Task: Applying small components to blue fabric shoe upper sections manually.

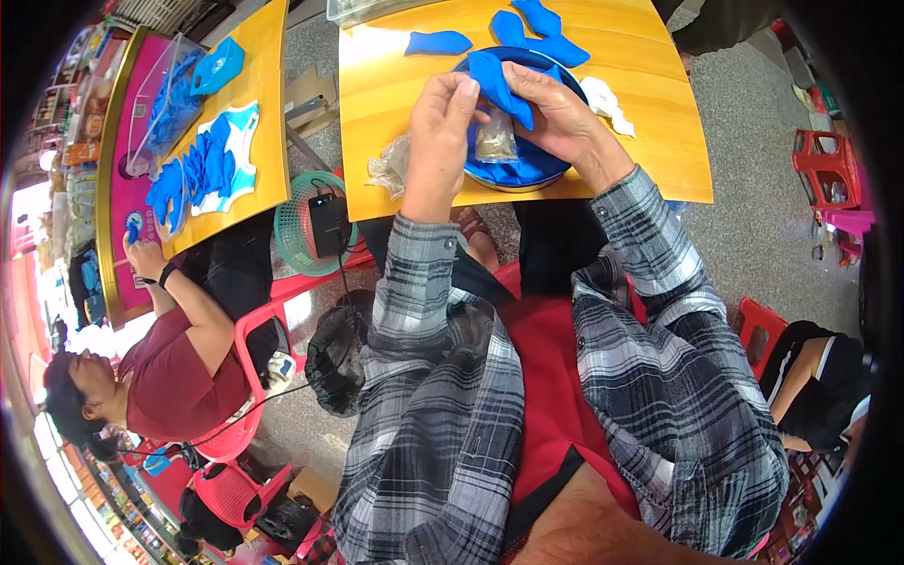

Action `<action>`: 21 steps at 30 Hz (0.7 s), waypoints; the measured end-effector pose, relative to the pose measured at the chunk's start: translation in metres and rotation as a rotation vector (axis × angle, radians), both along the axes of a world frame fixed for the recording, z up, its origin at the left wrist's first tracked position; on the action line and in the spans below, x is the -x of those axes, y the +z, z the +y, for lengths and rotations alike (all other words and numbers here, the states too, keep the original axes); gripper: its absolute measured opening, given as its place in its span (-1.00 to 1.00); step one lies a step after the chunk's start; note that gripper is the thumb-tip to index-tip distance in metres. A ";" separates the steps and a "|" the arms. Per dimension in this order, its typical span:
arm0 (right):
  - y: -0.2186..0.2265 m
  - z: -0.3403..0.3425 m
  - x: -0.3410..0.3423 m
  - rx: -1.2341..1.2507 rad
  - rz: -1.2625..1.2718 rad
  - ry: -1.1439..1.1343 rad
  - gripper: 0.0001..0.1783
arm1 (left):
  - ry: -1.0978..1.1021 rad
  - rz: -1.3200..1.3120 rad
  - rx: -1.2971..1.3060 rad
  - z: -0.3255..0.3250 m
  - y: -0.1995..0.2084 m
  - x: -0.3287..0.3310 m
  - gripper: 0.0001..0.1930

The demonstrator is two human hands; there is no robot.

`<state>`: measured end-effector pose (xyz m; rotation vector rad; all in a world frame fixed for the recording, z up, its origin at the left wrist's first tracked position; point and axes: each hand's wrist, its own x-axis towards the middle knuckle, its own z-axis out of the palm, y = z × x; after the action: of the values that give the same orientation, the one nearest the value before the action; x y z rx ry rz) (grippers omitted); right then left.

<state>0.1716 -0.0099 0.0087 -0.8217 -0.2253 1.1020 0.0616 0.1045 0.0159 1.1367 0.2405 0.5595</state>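
Over a round dark-rimmed basin (562, 175), my left hand (441, 137) and my right hand (565, 118) hold a small blue fabric piece (492, 77) between them. The right thumb and fingers grip its right side. My left thumb and forefinger are pinched at its left edge. Below it, in the basin, rests a clear plastic bag (496, 141) with brownish-green contents, among more blue fabric. Several blue fabric pieces lie beyond the basin, such as a fish-shaped one (438, 42) at its far left and another (559, 49) at its far right.
White crumpled material (607, 104) lies right of the basin, and a crumpled clear bag (388, 169) left of it. A clear bin (377, 8) stands at the far edge. To the left, a co-worker (188, 353) handles blue fabric by another table (254, 122). A green basket (299, 221) stands between the tables.
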 end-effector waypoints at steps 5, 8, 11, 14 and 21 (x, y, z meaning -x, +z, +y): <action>0.002 0.001 -0.004 -0.116 -0.131 0.094 -0.74 | -0.034 -0.027 0.101 0.005 0.002 0.002 -0.84; 0.014 0.000 0.007 0.080 -0.152 0.010 -0.73 | -0.066 0.035 0.175 0.008 0.008 0.004 -0.81; 0.006 0.002 0.004 0.047 -0.272 0.007 -0.71 | -0.078 0.108 0.107 0.017 0.000 0.004 -0.77; 0.004 0.005 0.003 0.018 -0.253 0.019 -0.70 | 0.081 0.135 -0.032 0.017 -0.006 0.002 -0.75; 0.013 0.010 0.009 0.221 -0.558 -0.241 -0.67 | 0.091 0.120 -0.025 -0.012 0.000 -0.001 -0.68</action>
<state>0.1623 0.0002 0.0213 -1.3133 -0.4615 0.6588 0.0628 0.0926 0.0162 1.1899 0.3910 0.5764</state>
